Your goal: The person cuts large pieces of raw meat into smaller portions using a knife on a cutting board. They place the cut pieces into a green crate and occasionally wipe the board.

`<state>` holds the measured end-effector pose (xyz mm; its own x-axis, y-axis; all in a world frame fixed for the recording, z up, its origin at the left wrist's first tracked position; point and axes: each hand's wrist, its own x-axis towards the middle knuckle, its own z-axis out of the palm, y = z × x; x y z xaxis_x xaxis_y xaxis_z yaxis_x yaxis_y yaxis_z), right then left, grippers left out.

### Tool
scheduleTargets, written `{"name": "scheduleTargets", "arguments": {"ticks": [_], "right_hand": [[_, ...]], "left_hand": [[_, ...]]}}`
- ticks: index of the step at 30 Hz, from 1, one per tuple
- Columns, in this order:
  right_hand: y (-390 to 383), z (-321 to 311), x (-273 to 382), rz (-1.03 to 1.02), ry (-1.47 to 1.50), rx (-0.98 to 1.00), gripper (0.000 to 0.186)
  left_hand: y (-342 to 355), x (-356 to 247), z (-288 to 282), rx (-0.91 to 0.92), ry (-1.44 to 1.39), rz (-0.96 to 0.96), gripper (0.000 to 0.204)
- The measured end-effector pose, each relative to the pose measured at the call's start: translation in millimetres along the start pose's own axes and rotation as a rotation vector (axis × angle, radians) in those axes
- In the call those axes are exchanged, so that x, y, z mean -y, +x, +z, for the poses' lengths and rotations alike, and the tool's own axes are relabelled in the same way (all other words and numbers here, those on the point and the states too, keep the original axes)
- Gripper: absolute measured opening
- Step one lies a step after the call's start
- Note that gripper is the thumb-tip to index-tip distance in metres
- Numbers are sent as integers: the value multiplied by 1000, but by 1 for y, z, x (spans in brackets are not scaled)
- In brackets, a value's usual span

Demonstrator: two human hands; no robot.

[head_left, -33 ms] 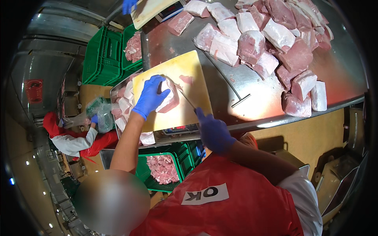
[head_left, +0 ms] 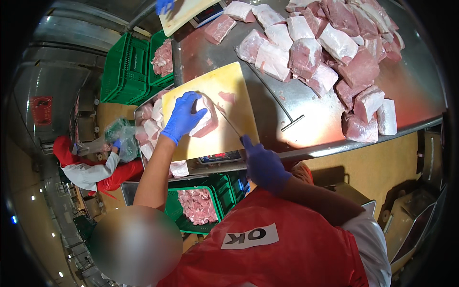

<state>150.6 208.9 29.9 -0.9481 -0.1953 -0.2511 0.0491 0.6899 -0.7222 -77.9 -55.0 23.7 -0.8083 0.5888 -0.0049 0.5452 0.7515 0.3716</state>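
My left hand, in a blue glove, presses a block of pale pink meat against a yellowish cutting board. Its fingers lie together over the top of the block, with the thumb apart at the side. Also gloved in blue, my right hand is closed around the handle of a knife. The blade points up and left, its tip by the block's right side. A small trimmed scrap of meat lies on the board just beyond the blade.
Meat blocks are heaped on the steel table at right, near a T-shaped metal rod. Green crates hold trimmings at left; another crate of trimmings stands below the table. A co-worker handles plastic bags at far left.
My right hand and the knife have drawn back slightly, down and to the right. My left hand stays on the meat block.
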Motion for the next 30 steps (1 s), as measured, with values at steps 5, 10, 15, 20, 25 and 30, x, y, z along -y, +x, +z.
{"name": "scheduleTargets", "arguments": {"ticks": [5, 10, 15, 20, 25, 30], "right_hand": [[-14, -9, -19, 13, 111, -82, 44], [28, -20, -42, -2, 148, -250, 43], [15, -31, -41, -147, 245, -303, 43], [2, -33, -47, -109, 195, -234, 42], [-3, -26, -44, -110, 98, -159, 50], [-4, -16, -16, -102, 22, -96, 57]], "left_hand": [[11, -7, -3, -58, 134, -272, 89], [17, -51, 6, 195, 165, -650, 127], [-20, -30, -23, 304, 203, -66, 108], [-48, -49, -28, 64, -33, 27, 91], [-53, -55, -6, -238, 7, 79, 36], [-45, -59, 21, -214, 48, 89, 30]]}}
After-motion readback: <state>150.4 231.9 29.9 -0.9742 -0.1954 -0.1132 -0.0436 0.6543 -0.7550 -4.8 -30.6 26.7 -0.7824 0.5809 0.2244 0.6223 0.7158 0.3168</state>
